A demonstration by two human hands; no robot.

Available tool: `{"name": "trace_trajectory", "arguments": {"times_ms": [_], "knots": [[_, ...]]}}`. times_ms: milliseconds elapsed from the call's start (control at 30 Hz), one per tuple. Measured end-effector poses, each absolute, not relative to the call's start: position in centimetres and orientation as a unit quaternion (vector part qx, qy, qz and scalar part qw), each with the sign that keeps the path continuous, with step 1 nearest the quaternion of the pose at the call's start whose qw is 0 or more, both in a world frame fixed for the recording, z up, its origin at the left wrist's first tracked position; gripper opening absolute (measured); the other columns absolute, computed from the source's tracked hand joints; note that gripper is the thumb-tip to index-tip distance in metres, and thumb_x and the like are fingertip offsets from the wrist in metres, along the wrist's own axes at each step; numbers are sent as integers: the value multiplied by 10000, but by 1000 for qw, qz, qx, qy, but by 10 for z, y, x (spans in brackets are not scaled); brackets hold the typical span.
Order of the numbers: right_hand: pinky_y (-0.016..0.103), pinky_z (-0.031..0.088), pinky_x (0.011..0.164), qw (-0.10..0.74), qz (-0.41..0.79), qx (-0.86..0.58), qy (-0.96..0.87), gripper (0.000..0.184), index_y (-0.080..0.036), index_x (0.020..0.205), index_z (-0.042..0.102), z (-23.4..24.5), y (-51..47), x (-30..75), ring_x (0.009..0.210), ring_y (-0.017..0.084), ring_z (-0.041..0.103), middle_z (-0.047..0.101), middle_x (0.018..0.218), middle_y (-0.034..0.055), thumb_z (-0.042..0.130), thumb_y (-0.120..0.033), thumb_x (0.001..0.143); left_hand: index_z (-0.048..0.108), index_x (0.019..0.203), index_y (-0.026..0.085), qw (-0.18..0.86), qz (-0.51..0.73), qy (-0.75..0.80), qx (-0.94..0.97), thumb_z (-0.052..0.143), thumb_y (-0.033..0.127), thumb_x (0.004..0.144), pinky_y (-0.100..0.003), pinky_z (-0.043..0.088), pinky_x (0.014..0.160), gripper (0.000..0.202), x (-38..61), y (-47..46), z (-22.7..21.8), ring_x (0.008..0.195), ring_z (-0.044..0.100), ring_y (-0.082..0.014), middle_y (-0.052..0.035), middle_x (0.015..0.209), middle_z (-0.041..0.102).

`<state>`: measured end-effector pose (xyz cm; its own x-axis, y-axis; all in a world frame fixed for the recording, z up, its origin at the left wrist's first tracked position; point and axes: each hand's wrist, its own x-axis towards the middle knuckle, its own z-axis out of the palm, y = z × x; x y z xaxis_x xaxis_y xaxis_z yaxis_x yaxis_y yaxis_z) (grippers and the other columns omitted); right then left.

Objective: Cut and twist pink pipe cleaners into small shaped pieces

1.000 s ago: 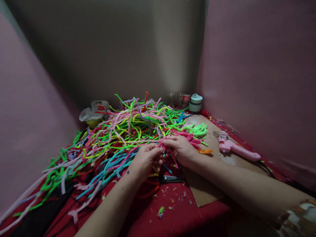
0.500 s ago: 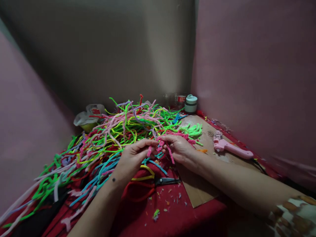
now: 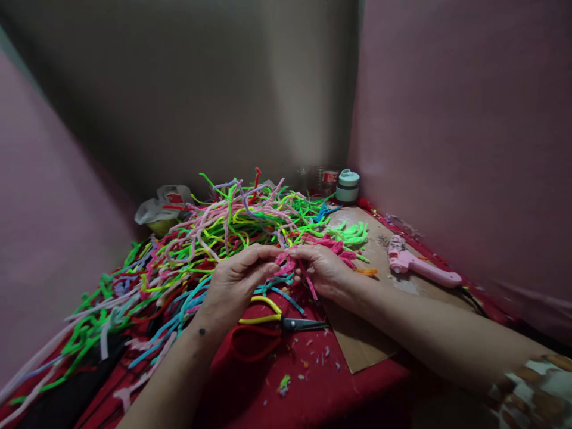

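Note:
A pink pipe cleaner (image 3: 285, 266), bent and twisted, is pinched between both hands above the table. My left hand (image 3: 241, 275) grips its left part with thumb and fingertips. From the right, my right hand (image 3: 325, 271) closes on the other side, and a pink end hangs down beneath its fingers. The fingertips almost meet and hide part of the twist. Just below the hands lie scissors (image 3: 286, 323) with one yellow and one red handle loop. Behind them, a heap of colourful pipe cleaners (image 3: 232, 220) spreads to the left.
A pink glue gun (image 3: 420, 266) rests on a cardboard sheet (image 3: 361, 345) at the right. Bright green pieces (image 3: 351, 233) lie at its far end. A pale teal bottle (image 3: 347, 186) stands at the back. Small scraps dot the red cloth (image 3: 322, 393).
The left hand's fingers have shifted slightly on the pink pipe cleaner, and its short left end no longer hangs below them. The right hand stays nearly in place.

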<state>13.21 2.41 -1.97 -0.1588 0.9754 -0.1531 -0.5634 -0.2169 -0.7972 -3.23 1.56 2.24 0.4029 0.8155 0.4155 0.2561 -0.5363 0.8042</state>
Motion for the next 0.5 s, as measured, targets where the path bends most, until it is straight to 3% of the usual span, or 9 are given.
{"name": "trace_trajectory", "arguments": {"times_ms": [100,333,500], "knots": [[224,336,398,553,679,-352,-330,73,-133,616,597,-20,23,131,398,70,377,457,446,-51,641,-192,606,662,832,194,246,371,334,831,557,261,814,-224,430,666,125,-34,18,22,733,566,-135,-24,789,623],[244,271,420,572,601,-376,-414,188,-158,516,540,-24,22,131,394,73,369,444,415,-61,653,-254,632,611,808,174,-72,221,329,916,385,210,892,-253,404,653,244,-31,21,8,749,519,-149,-52,800,571],[240,261,443,559,566,-409,-447,198,-154,561,566,-30,21,131,424,73,376,455,455,-58,644,-313,651,582,750,174,-178,155,380,894,421,185,858,-283,403,610,194,-23,14,2,711,516,-177,-61,777,573]]}}
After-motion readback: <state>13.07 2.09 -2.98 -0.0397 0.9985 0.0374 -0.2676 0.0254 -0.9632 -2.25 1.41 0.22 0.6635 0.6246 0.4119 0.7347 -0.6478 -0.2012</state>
